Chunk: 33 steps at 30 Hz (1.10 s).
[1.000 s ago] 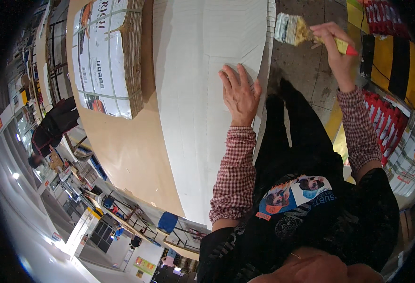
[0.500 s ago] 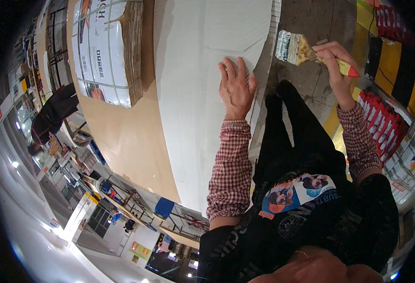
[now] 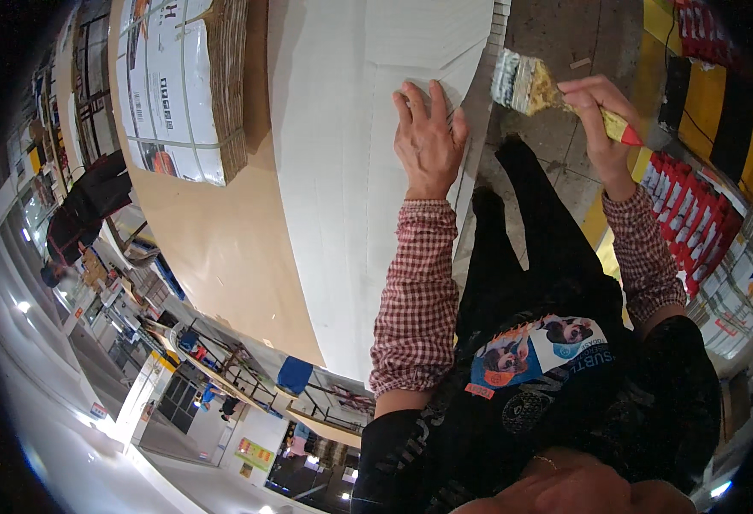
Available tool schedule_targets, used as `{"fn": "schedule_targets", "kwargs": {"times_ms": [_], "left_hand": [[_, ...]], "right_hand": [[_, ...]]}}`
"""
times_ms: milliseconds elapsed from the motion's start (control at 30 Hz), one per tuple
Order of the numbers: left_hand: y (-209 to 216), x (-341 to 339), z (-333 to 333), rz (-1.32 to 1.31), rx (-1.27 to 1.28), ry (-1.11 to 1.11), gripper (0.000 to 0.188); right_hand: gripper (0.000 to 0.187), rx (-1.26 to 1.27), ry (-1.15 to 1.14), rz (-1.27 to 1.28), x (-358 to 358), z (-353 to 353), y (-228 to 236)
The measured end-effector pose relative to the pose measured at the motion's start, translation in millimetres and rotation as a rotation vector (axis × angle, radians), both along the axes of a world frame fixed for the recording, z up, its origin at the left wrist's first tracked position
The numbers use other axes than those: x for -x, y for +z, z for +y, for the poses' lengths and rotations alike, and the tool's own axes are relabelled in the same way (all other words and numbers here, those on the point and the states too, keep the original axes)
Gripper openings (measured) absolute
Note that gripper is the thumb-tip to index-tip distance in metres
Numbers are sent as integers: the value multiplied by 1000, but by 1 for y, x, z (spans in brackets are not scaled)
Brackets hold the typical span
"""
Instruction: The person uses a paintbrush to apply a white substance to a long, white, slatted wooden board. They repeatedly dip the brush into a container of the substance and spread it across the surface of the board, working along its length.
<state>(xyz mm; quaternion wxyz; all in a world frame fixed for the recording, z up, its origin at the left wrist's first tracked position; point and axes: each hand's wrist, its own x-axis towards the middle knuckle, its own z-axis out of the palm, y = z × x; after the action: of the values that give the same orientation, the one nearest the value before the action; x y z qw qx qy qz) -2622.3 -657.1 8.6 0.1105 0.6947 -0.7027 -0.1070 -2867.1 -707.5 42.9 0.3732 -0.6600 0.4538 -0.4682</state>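
My left hand (image 3: pixel 428 141) lies flat with fingers spread on a stack of pale grey-white cardboard sheets (image 3: pixel 333 171), close to the stack's right edge. In my right hand (image 3: pixel 603 120) is a wide paintbrush (image 3: pixel 535 84), gripped by its yellow handle with a red tip. White, wet-looking stuff coats its bristles, which point left, toward the sheets. The brush is in the air over the floor, apart from the stack. Checked sleeve covers are on both forearms.
A strapped bundle of printed cartons (image 3: pixel 184 94) sits on the brown table top (image 3: pixel 214 231) at the left. Red-and-white packed items (image 3: pixel 689 218) lie at the right, by a yellow-and-black striped surface (image 3: pixel 719 120). Another person (image 3: pixel 89 206) in dark clothes stands at far left.
My left hand stays flat on the sheets. The brush in my right hand has shifted slightly left and up in the picture. My feet have shifted, and the whole view has moved a little.
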Motion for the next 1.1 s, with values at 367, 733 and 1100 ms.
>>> {"fn": "schedule_targets", "kwargs": {"times_ms": [367,733,1100], "left_hand": [[-16,10,57,-7,-161,201,82],[4,-9,46,-22,-44,9,48],[-8,-7,57,17,-37,64,60]], "right_hand": [[14,-9,-28,29,2,23,7],[13,-8,44,25,-11,27,-6],[13,-22,51,37,-21,46,-4]]}}
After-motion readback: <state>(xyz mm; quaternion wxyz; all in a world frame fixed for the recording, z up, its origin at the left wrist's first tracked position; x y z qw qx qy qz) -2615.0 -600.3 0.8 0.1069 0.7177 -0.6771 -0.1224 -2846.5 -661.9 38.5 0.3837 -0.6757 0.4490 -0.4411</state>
